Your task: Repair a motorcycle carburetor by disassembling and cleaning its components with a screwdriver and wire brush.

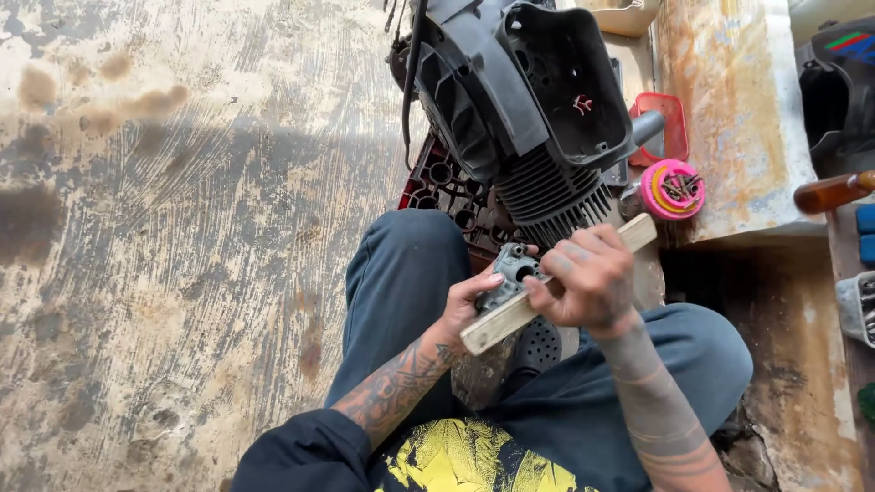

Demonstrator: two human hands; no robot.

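Right hand [591, 282] closed around a pale wooden stick [510, 314], fist near its upper half; the stick slants from lower left to upper right. Left hand [469, 305] curled shut under and around a small grey cast-metal part [512, 269], thumb against its side, the part pressed to the stick's upper edge. Part sits above the person's lap, just below the black engine housing [524, 91].

Judgement: stick seems to serve as a brace or scraper against the part. Best to keep the left hand firm and steady, stick flat to the casting, fingertips off the contact line.

Part: dull grey, lumpy casting with a round bore on top. Stick: flat, square-edged, bare wood. Housing: black moulded plastic, hollow box section, metal cooling fins beneath. Right of the housing, a pink round spool [672, 189] and a red tray [670, 128] on a rust-stained slab [738, 109]. Left of it, worn, blotched concrete floor [182, 228].
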